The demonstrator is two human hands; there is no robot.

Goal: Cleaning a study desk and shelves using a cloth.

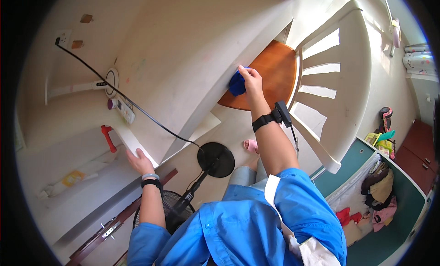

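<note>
My right hand [251, 80] is closed round a dark blue cloth [237, 84]. It holds the cloth at the long edge of the white tabletop [183, 60], beside the brown seat of a chair [270, 67]. At the left, my left hand [141, 162] lies with its fingers stretched out against the end of a white panel [130, 140] at the tabletop's near corner. A red curved piece [108, 138] sits at the other end of that panel. Part of the cloth is hidden by my right fingers.
A black cable [119, 87] runs from a wall socket across the tabletop toward a standing fan with a round black base [216, 160]. A white lamp [111, 83] and a remote control [125, 111] are on the left. Right, a green-sided bin [412, 202] holds clothes.
</note>
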